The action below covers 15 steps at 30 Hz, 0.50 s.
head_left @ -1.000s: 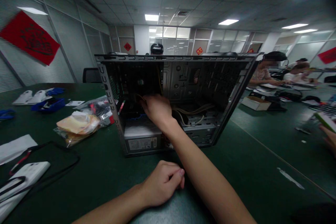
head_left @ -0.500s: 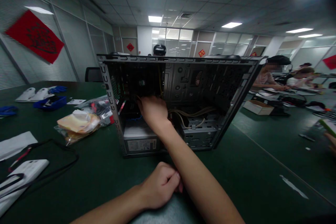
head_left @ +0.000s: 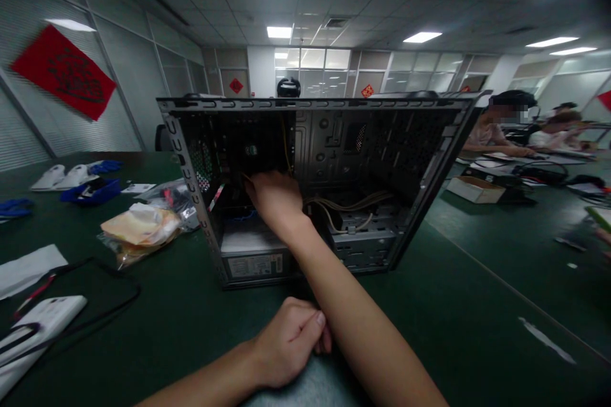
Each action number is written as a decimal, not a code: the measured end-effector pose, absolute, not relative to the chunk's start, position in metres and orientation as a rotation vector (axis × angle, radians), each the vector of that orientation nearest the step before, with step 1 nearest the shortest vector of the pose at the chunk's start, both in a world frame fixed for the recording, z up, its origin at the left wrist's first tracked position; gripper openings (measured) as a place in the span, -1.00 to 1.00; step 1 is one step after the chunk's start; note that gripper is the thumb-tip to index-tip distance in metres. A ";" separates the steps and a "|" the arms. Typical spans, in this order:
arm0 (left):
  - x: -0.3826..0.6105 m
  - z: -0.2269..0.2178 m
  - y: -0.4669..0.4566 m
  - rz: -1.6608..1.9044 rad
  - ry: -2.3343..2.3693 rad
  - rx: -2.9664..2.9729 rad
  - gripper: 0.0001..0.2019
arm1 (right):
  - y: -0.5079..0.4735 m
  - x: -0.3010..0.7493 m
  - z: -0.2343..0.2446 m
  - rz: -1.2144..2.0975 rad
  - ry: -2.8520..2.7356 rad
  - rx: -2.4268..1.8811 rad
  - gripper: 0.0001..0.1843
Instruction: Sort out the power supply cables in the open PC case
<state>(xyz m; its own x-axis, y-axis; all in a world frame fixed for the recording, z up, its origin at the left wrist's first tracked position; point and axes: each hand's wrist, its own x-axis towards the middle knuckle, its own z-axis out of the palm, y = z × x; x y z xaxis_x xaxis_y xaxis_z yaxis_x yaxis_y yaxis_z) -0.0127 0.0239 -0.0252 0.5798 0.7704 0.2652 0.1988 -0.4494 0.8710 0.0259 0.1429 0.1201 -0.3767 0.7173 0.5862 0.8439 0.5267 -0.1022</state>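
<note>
A black computer case (head_left: 334, 103) stands in front of me with its side open towards me. My right hand (head_left: 277, 200) reaches inside it, below the round fan (head_left: 251, 150) and above the power supply (head_left: 255, 264). The fingers of this hand are bent and closed; their tips, and whatever they grip, are hidden in the dark interior. To the right of the wrist run loose beige cables (head_left: 344, 205) above a metal drive cage (head_left: 365, 248). My left hand (head_left: 293, 340) rests on the table in a loose fist against my right forearm, with nothing visible in it.
Left of the case lie plastic bags (head_left: 143, 226), a blue tray (head_left: 90, 191), white and blue gloves (head_left: 71, 176), and a white power strip (head_left: 42, 337) with a black cable. An open box (head_left: 475, 189) sits at the right, near seated people (head_left: 501, 133).
The case's top edge looks wider and its upper left corner sits further left; I cannot tell whether case or camera moved. Both hands keep nearly the same pose.
</note>
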 end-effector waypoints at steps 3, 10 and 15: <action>-0.015 -0.021 0.022 0.821 0.742 1.977 -0.24 | 0.144 0.034 0.124 -0.176 -2.269 -1.189 -0.65; -0.018 -0.018 0.022 0.827 0.742 1.925 -0.26 | 0.131 0.061 0.143 0.068 -2.481 -1.103 -0.76; -0.018 -0.020 0.022 0.811 0.718 1.942 -0.26 | 0.127 0.063 0.144 0.030 -2.452 -1.177 -0.74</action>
<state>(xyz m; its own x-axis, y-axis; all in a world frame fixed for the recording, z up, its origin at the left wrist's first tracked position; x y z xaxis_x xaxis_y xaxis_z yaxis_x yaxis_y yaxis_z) -0.0175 0.0225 -0.0202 0.6185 0.7430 0.2558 0.1637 -0.4402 0.8829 0.0629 0.1272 0.1436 -0.5546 0.7504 0.3596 0.7414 0.6418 -0.1959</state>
